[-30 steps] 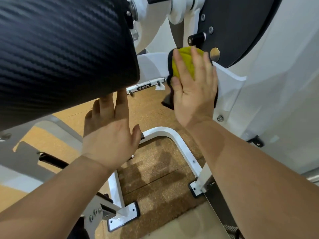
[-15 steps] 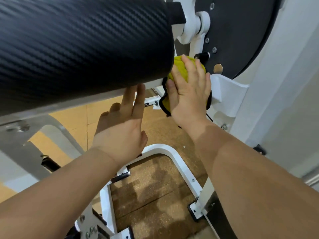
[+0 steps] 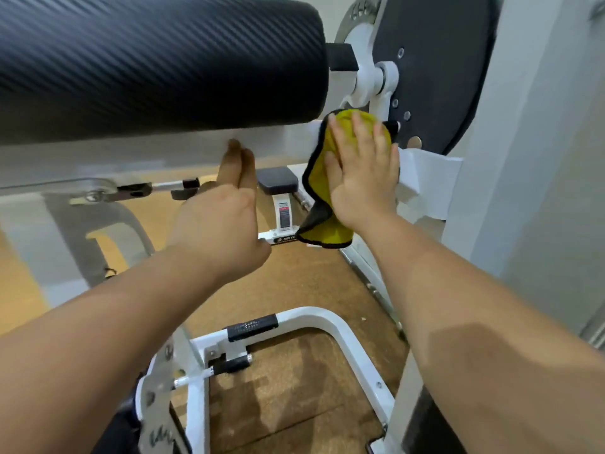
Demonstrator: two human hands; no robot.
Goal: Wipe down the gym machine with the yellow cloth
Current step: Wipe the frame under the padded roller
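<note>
The yellow cloth [image 3: 322, 188] with a dark trim is spread against the white arm of the gym machine [image 3: 425, 178], below the pivot. My right hand [image 3: 360, 172] presses flat on the cloth with straight fingers. My left hand [image 3: 222, 214] reaches up with straight fingers, their tips touching the white bar [image 3: 131, 155] under the big black roller pad [image 3: 157, 63]. A corner of the cloth hangs loose below my right wrist.
A dark round plate [image 3: 435, 60] sits behind the pivot at upper right. A white tubular base frame [image 3: 340, 332] lies on the cork-coloured floor [image 3: 294, 283] below. A small black pad [image 3: 276, 181] on a white post stands beyond my hands.
The view has shifted, so the roller pad now spans the top. My right hand with the cloth stays on the white arm, and my left hand has risen along the bar under the pad.
</note>
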